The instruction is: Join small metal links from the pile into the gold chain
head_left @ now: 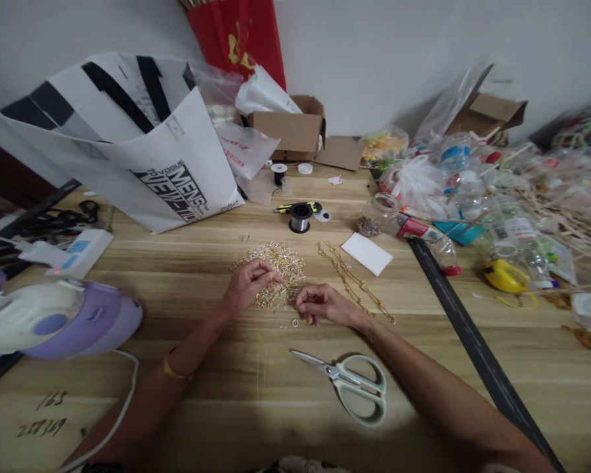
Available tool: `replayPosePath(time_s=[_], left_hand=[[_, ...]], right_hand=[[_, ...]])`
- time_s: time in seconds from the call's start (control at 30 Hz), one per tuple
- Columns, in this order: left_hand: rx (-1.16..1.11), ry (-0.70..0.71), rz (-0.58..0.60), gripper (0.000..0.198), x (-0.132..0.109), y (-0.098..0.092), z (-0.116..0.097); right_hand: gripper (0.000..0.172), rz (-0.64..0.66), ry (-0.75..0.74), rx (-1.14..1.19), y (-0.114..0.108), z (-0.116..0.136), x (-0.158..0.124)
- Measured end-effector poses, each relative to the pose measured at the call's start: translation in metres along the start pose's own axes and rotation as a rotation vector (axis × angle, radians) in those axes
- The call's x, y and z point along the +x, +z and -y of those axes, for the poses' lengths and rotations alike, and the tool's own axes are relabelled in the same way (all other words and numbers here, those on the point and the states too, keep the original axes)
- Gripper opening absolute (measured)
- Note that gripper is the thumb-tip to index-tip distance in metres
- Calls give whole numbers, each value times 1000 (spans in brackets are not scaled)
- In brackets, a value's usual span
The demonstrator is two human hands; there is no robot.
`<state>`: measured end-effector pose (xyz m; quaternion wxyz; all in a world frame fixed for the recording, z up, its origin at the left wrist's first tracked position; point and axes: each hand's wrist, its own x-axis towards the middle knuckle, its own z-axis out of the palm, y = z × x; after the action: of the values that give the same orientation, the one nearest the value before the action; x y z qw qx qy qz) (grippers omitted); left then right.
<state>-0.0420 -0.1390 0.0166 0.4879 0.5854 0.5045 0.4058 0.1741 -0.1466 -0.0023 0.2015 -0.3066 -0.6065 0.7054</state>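
Observation:
A pile of small gold and silver beads (276, 256) lies loose on the wooden table. Over its left part is my left hand (247, 284), thumb and forefinger pinched together; anything between them is too small to make out. My right hand (328, 304) rests at the pile's lower right edge with its fingers curled in, and what they hold is hidden. Just below them lies a small ring with a short chain (294, 323). Scissors (354, 384) with pale green handles lie nearer to me, apart from both hands. To the right stretches a gold chain (347, 279) with beads along it.
A spool of silver wire (301, 218) stands behind the beads, beside a white card (367, 253) and a jar of beads (377, 215). At left are a paper bag (142, 157) and a purple-white appliance (69, 318). Bottles and sticks clutter the right, near a yellow tape measure (506, 276).

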Motion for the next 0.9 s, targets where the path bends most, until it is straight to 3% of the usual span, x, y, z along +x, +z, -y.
replayPosePath(time_s=[0.6, 0.9], left_hand=[[-167, -91, 39, 22, -1, -3, 3], [-133, -16, 102, 26, -1, -3, 2]], right_hand=[[26, -1, 2, 1, 0, 1, 0], [26, 0, -14, 1, 0, -1, 0]])
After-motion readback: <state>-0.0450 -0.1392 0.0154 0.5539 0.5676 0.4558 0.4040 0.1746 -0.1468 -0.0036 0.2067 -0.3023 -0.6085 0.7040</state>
